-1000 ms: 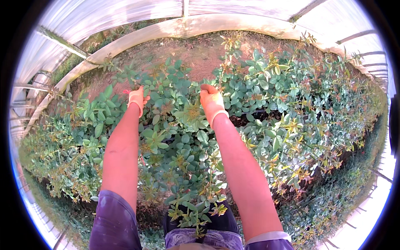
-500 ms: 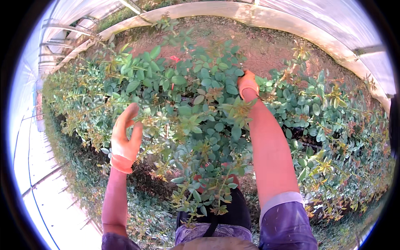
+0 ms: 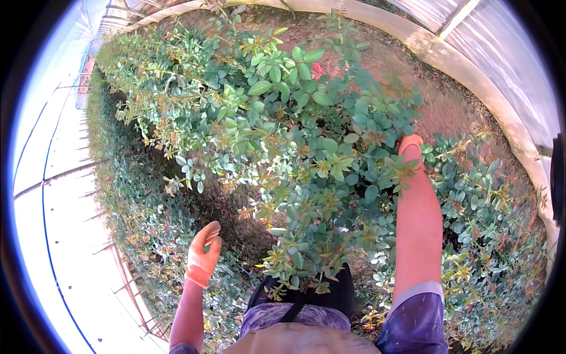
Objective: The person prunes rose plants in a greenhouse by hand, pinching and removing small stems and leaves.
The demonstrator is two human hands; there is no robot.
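A leafy rose bush (image 3: 330, 159), green with reddish young tips, stands in front of me and leans toward my body. My right hand (image 3: 411, 143), in an orange glove, reaches into the bush's far right side. Leaves cover its fingers, so what they grip cannot be seen. Lower left of the bush, my left hand (image 3: 203, 255), also in an orange glove, hangs above the dark gap between plants. Its fingers are loosely bent, the thumb stands apart, and nothing is held. Something small and red (image 3: 317, 71) shows among the upper leaves.
More rose plants (image 3: 477, 183) continue the row on the right and at the upper left. Beyond lies bare brown soil (image 3: 445, 112), edged by a pale plastic strip (image 3: 489, 76) along the sheeted wall. A dark blue line (image 3: 47, 236) runs down the bright left side.
My view has turned left, so the bush appears further right. My left hand has drawn back from the leaves toward my body. My right hand stays in the far side of the bush.
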